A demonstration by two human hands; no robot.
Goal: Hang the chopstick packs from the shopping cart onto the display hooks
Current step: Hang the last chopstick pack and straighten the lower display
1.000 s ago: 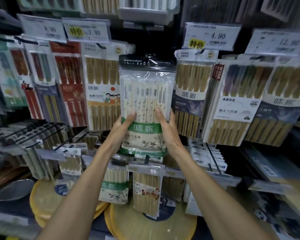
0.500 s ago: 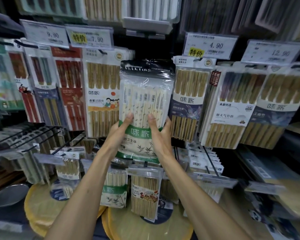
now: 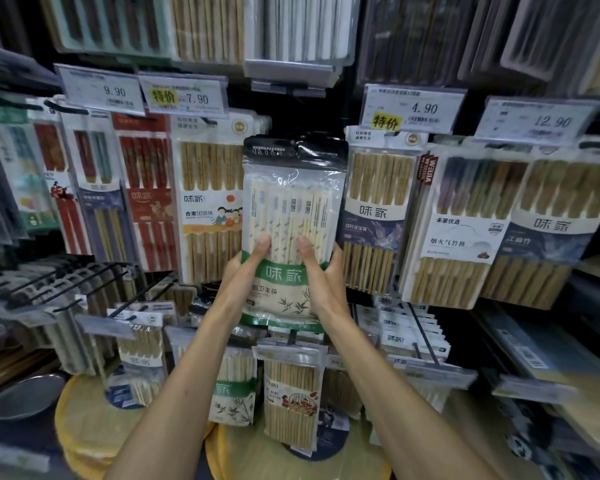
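Two-handed hold, left grip (image 3: 246, 271) and right grip (image 3: 321, 273) pinching 味家 chopstick pack (image 3: 293, 188) — 7.90 tag (image 3: 184, 97), 4.90 tag (image 3: 413, 107).

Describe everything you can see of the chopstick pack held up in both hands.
The chopstick pack is a clear plastic bag with a black header, pale wrapped chopsticks inside, a green band with white characters, and a beige panel with bamboo leaves. It is upright, between a cartoon-printed pack and a dark blue pack. The left hand and right hand grip its lower sides, thumbs on the front. Whether its header is on a hook cannot be seen.
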